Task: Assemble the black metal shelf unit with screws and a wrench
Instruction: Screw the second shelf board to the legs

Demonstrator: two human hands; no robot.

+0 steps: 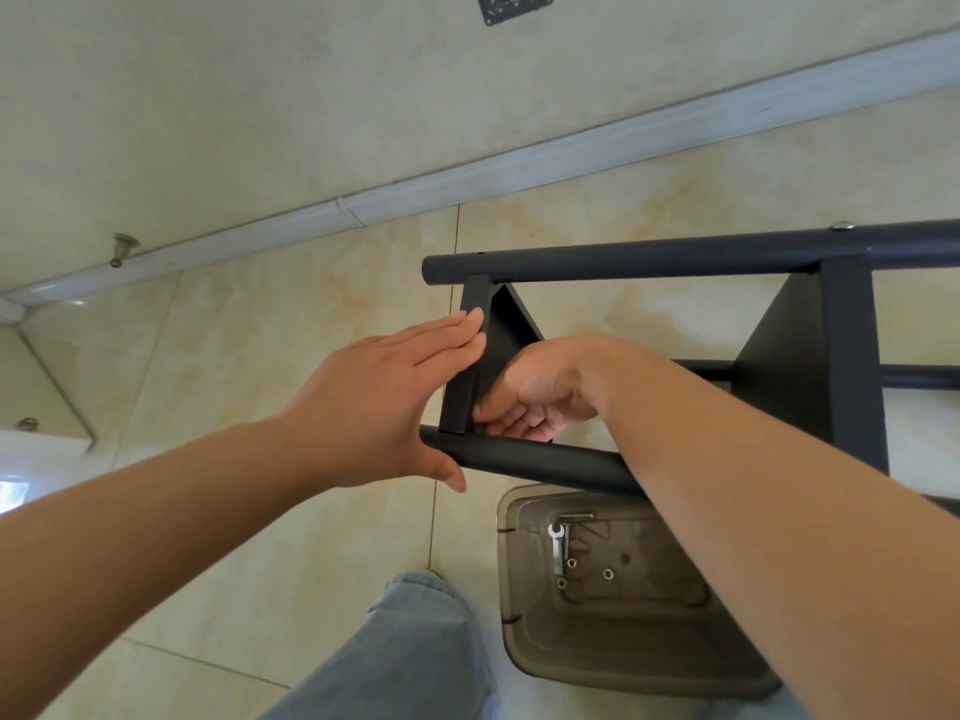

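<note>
While the black metal shelf unit (pixel 852 366) lies on its side across the tiled floor (pixel 270 366), filling the frame from centre out to 3 o'clock, both hands work at its left end. The left hand (pixel 384 397) is flat, its straight fingers (pixel 457 330) pressed against the outer face of the end shelf panel (pixel 467 356) and its thumb resting on the near tube (pixel 524 457) at the panel's foot. The right hand (pixel 540 392) reaches in from 4 o'clock, over the near tube and just inside that panel, fingers curled at the joint where panel meets tube; whether they pinch a screw there I cannot tell. The far tube (pixel 649 254) runs from 12 toward 2 o'clock, with a silver screw head (pixel 842 226) showing on it. At 5 o'clock, below the right forearm, a translucent plastic bin (pixel 524 646) holds the wrench (pixel 557 547) and a few small nuts (pixel 608 574), well apart from both hands. A knee in jeans (pixel 405 657) sits at 6 o'clock.
</note>
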